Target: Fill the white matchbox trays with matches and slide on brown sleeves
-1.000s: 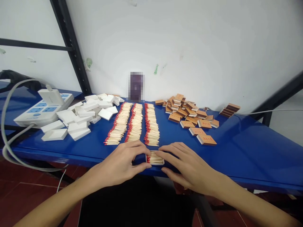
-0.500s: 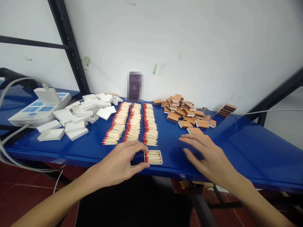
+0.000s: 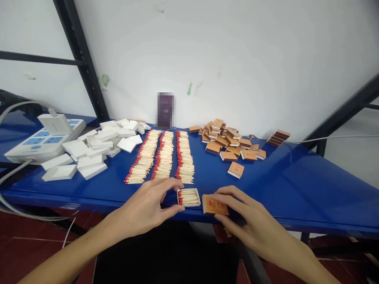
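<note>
A small white tray (image 3: 189, 197) filled with red-headed matches lies at the table's front edge. My left hand (image 3: 151, 201) grips its left end between thumb and fingers. Just right of the tray, my right hand (image 3: 245, 217) holds an orange matchbox sleeve (image 3: 214, 205) between thumb and fingers, with a small gap between sleeve and tray. Behind them, matches lie in three long rows: a left row (image 3: 145, 157), a middle row (image 3: 164, 156) and a right row (image 3: 185, 157), heads to the left.
White trays (image 3: 100, 142) are piled at the left beside a power strip (image 3: 44, 138). Orange sleeves (image 3: 233, 144) form a heap at the back right, one sleeve (image 3: 236, 169) lying in front. A small stack (image 3: 278, 138) stands farther right. A blurred dark object (image 3: 166, 110) leans on the wall.
My right hand, empty before, has taken hold of an orange sleeve and moved it left and nearer, beside the tray. My left hand still holds the tray. The view has shifted slightly.
</note>
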Demonstrator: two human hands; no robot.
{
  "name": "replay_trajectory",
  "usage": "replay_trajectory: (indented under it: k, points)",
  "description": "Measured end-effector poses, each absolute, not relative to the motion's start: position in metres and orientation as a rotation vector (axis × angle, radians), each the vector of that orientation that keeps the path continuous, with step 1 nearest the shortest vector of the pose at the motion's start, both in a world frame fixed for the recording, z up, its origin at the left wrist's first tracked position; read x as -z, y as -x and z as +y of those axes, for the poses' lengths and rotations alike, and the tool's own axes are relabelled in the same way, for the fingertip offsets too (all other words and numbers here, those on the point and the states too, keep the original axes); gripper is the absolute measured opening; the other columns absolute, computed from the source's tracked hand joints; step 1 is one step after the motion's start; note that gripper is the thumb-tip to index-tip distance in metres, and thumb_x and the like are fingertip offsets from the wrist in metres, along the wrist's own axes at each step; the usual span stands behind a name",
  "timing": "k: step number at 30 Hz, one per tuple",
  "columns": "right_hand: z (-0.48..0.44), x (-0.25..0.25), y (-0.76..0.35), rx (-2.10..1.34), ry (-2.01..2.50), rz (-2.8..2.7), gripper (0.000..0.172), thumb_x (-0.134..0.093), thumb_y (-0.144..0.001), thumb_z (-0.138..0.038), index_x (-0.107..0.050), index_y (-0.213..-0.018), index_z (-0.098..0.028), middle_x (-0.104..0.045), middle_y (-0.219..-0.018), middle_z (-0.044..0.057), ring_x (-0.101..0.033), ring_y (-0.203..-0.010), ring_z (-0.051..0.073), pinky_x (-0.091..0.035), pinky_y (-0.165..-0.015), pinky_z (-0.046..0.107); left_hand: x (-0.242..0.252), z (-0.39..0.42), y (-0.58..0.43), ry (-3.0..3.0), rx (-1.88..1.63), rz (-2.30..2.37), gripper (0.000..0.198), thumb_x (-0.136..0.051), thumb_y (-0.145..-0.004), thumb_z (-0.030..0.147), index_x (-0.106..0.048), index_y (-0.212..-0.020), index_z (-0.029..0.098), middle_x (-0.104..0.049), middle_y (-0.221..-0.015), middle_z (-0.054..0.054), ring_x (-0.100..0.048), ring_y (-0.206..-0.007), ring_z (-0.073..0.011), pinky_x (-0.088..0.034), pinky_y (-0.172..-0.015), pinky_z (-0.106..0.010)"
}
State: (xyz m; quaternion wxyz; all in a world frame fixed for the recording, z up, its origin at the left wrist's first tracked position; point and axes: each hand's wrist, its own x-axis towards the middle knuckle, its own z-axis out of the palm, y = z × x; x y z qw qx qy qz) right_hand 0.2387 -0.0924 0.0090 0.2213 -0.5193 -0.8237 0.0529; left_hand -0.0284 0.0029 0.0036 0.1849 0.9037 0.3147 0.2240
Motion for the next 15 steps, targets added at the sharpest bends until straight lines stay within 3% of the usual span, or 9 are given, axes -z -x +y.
replay_trajectory:
  k: [15]
  points:
    - [-0.059, -0.021, -0.226, -0.316, 1.188, -2.375, 0.026, -0.060, -0.095, -0.029, -0.061, -0.120, -0.024, -0.069, -0.113, 0.007, -0.068, -0.098, 0.019, -0.058, -0.084, 0.031, -0.007, 0.007, 0.030, -2.424, -0.622, 0.794, 0.034, -0.071, -0.086, 0.039, -0.061, -0.117, 0.028, -0.061, -0.081, 0.005, -0.049, -0.060, -0.0106, -0.040, -0.058, -0.023]
